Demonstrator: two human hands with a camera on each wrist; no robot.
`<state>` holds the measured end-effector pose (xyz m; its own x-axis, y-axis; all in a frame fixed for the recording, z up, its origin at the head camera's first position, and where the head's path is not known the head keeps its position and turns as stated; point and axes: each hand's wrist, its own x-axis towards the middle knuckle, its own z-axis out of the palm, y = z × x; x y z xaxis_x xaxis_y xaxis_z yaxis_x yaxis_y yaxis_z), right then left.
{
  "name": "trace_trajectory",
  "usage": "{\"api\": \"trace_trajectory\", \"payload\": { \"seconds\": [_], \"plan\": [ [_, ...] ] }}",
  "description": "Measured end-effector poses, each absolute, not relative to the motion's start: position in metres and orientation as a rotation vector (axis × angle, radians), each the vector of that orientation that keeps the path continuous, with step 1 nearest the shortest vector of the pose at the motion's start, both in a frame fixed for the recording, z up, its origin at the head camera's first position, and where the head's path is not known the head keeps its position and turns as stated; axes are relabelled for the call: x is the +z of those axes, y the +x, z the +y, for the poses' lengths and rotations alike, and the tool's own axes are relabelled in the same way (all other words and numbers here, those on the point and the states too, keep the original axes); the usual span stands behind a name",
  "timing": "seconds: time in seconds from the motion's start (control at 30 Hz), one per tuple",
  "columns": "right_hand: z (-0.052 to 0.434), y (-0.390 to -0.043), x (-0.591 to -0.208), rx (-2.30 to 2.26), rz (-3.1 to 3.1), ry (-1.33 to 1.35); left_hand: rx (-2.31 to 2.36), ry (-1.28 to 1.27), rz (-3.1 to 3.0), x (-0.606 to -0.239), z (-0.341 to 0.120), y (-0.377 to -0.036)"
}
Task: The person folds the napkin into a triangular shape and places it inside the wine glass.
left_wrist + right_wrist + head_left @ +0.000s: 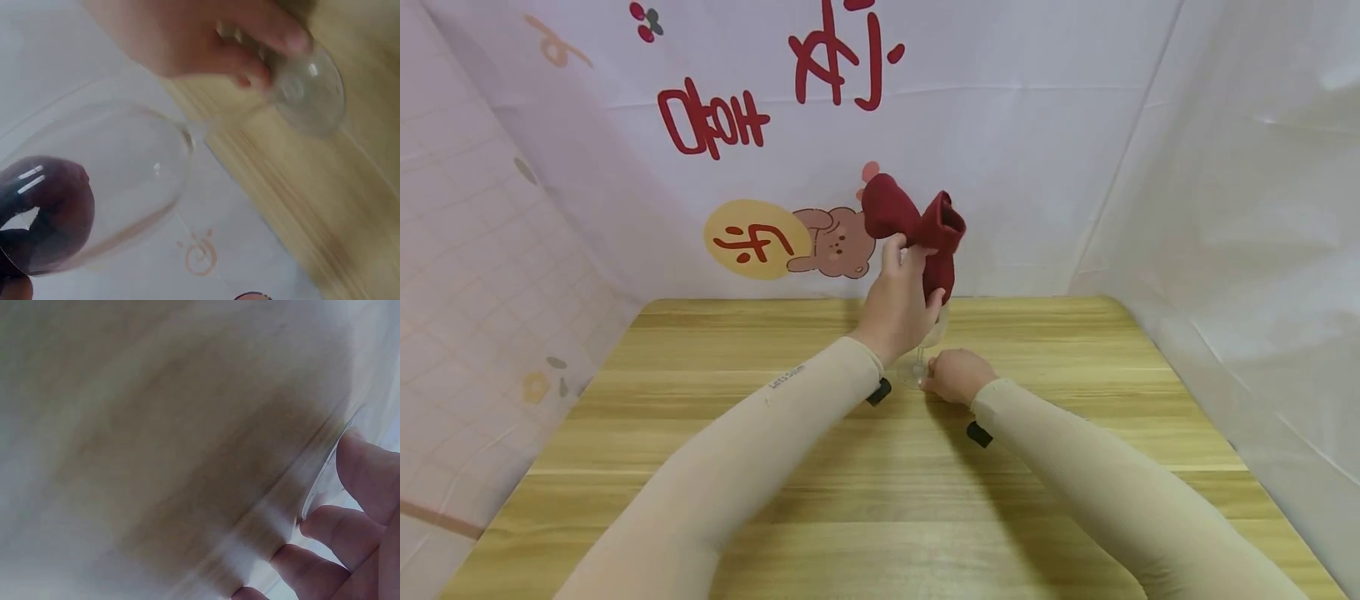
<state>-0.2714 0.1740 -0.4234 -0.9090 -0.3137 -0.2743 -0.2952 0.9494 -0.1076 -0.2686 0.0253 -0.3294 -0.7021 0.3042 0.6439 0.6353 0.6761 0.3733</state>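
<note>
Our left hand [898, 304] grips a dark red folded cloth [917, 229] above the bowl of a clear stemmed wine glass [119, 181]. Our right hand [955, 375] pinches the glass foot [309, 90], which stands on the light wooden table [850, 467], near its far edge.

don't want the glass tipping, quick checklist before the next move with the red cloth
1. Right hand pinning the foot of the wine glass: ok, fingers rest on the base.
2. Left hand gripping the red cloth: ok.
3. Cloth reaching into the bowl: ok, red shows through the glass in the left wrist view.
4. Glass standing upright on the table: cannot tell, hands hide it.
5. Glass away from the table edge: ok, near the middle.
</note>
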Motion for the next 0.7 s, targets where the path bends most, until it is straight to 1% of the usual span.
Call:
{"api": "trace_trajectory", "payload": {
  "seconds": [0.2, 0.43, 0.7],
  "plan": [
    [0.1717, -0.2667, -0.4263, -0.104, 2.835, -0.44, -0.686, -0.724, -2.384, -0.3289, 0.0222, -0.2619],
    [0.172, -0.2644, -0.4266, -0.102, 2.852, -0.455, -0.703, -0.681, -2.448, -0.3261, 0.0242, -0.2597],
    [0.1732, -0.2638, -0.4251, -0.118, 2.838, -0.443, -0.679, -0.684, -2.445, -0.332, 0.025, -0.2582]
  ]
}}
